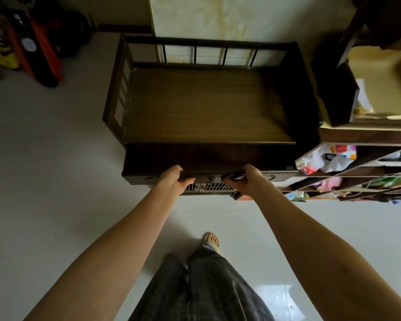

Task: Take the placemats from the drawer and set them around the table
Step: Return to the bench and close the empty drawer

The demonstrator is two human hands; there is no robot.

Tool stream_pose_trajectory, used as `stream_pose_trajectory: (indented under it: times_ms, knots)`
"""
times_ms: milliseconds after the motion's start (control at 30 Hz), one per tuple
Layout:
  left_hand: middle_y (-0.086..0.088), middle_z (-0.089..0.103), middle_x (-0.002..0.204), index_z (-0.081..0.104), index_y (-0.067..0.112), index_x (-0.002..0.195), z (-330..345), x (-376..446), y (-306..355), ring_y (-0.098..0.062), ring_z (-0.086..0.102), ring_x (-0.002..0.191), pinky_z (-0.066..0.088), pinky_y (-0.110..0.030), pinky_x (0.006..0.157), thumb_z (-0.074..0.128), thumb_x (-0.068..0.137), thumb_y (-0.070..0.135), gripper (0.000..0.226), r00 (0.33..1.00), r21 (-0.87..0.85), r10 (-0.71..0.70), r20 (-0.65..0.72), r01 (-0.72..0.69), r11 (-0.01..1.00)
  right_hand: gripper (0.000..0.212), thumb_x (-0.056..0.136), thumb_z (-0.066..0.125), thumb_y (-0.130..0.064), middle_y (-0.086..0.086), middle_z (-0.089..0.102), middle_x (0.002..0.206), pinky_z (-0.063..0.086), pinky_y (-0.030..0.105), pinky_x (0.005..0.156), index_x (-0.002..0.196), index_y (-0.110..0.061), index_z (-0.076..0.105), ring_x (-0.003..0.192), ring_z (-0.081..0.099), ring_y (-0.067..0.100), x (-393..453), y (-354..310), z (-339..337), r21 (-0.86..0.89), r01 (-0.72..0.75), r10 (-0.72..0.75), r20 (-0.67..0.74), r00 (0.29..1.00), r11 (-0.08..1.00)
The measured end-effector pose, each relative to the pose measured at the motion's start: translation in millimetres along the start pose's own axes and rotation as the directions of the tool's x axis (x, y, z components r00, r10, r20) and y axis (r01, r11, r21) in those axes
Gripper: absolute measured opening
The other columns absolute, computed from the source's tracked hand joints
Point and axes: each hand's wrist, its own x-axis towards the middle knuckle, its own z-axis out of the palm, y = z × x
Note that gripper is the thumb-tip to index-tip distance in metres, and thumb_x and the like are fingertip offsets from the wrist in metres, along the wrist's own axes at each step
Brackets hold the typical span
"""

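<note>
A dark wooden cabinet with a railed top stands against the wall. Its top drawer is pulled out toward me, and the inside is too dark to show any contents. My left hand curls over the drawer's front rim, fingers on top and thumb below. At the same rim, my right hand pinches a dark, glossy flat thing. It may be a placemat, but I cannot tell. A metal grille and handle show on the drawer front between my hands.
Open shelves with bags and clutter adjoin the cabinet on the right, under a dark shelf unit. Red and black gear leans at the far left. I stand on pale tiled floor, with my legs and a sandalled foot below.
</note>
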Motion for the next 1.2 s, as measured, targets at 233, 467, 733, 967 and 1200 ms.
stream_pose_trajectory:
  times_ms: [233, 467, 733, 967, 1200]
  knots:
    - [-0.015, 0.051, 0.122, 0.054, 0.008, 0.113, 5.1, 12.7, 27.7, -0.032, 0.049, 0.117, 0.046, -0.04, 0.104, 0.065, 0.088, 0.007, 0.028, 0.999, 0.034, -0.037, -0.03, 0.038, 0.999, 0.021, 0.096, 0.05, -0.009, 0.027, 0.048, 0.124, 0.056, 0.051, 0.082, 0.116, -0.007, 0.046, 0.109, 0.055, 0.049, 15.5, -27.0, 14.0, 0.047, -0.025, 0.024, 0.029, 0.999, 0.999]
    - [-0.02, 0.046, 0.126, 0.049, 0.007, 0.098, 10.2, 19.7, 34.2, -0.039, 0.047, 0.122, 0.048, -0.05, 0.099, 0.058, 0.09, 0.001, 0.013, 0.997, -0.304, -0.078, 0.014, 0.079, 0.949, 0.02, 0.096, 0.048, -0.01, 0.027, 0.051, 0.124, 0.055, 0.05, 0.083, 0.115, -0.005, 0.045, 0.107, 0.057, 0.046, 26.1, -36.8, 16.7, 0.087, -0.043, 0.038, 0.064, 0.997, 0.995]
    - [-0.013, 0.027, 0.149, 0.026, 0.032, 0.146, 13.6, 4.2, 51.5, -0.046, 0.029, 0.135, 0.041, -0.068, 0.096, 0.074, 0.075, 0.052, 0.088, 0.996, -0.411, -0.086, -0.01, 0.075, 0.909, 0.078, 0.067, 0.078, -0.05, 0.018, 0.047, 0.127, 0.039, 0.06, 0.102, 0.125, -0.013, 0.042, 0.119, 0.045, 0.045, 23.5, -53.9, 9.7, 0.147, -0.149, 0.128, 0.147, 0.981, 0.978]
    - [-0.012, 0.025, 0.152, 0.02, 0.033, 0.148, 35.1, 13.1, 62.0, -0.047, 0.025, 0.138, 0.039, -0.07, 0.096, 0.078, 0.068, 0.055, 0.1, 0.987, -0.447, -0.115, -0.115, 0.052, 0.893, 0.087, 0.06, 0.084, -0.052, 0.013, 0.049, 0.128, 0.039, 0.061, 0.101, 0.129, -0.018, 0.042, 0.12, 0.046, 0.043, 38.2, -63.0, 40.9, 0.075, -0.068, 0.073, -0.069, 0.995, 0.995]
    - [-0.014, 0.028, 0.148, 0.026, 0.026, 0.146, 34.0, 22.0, 71.6, -0.044, 0.031, 0.136, 0.047, -0.062, 0.093, 0.067, 0.085, 0.044, 0.076, 0.999, -0.477, 0.01, -0.043, -0.03, 0.878, 0.056, 0.075, 0.08, -0.026, 0.013, 0.052, 0.125, 0.048, 0.052, 0.095, 0.119, -0.01, 0.049, 0.117, 0.05, 0.037, 43.8, -75.1, 38.5, 0.237, 0.003, -0.004, 0.0, 1.0, 0.972]
